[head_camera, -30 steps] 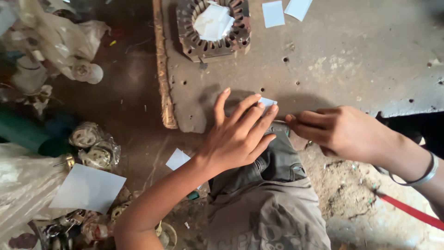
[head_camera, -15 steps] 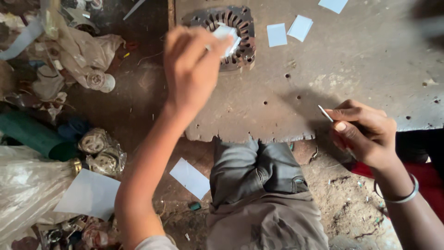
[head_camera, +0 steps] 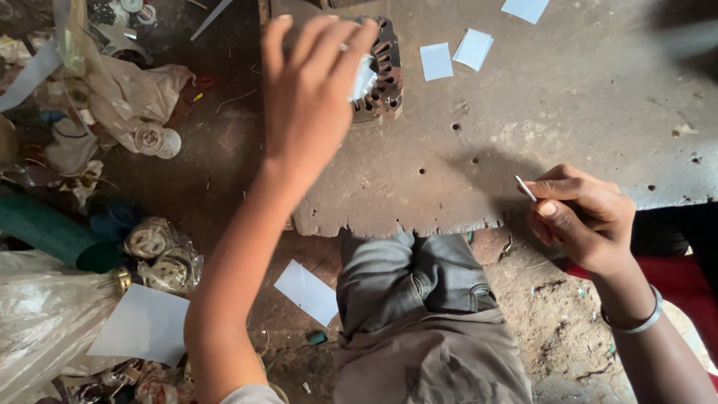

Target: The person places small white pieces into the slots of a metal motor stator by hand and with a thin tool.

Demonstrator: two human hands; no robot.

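Note:
My left hand [head_camera: 310, 90] reaches forward over a round slotted metal motor core [head_camera: 380, 75] at the far edge of a worn grey slab [head_camera: 568, 120]. Its fingers touch a folded white paper piece [head_camera: 363, 77] at the core; whether they grip it I cannot tell. My right hand [head_camera: 580, 217] hovers near the slab's front edge, on the right, fingers closed on a thin white stick [head_camera: 525, 188] that points up and left. A metal bangle [head_camera: 636, 318] circles that wrist.
Small white paper rectangles [head_camera: 455, 54] lie on the slab beyond the core. My bent knee in grey trousers [head_camera: 419, 299] is under the slab's edge. Paper sheets [head_camera: 146, 325], a green bottle [head_camera: 48, 232], plastic bags and metal parts litter the dirt floor on the left.
My left hand has moved from beside the right hand at the slab's front edge up to the motor core. The right hand stayed in place with the thin stick.

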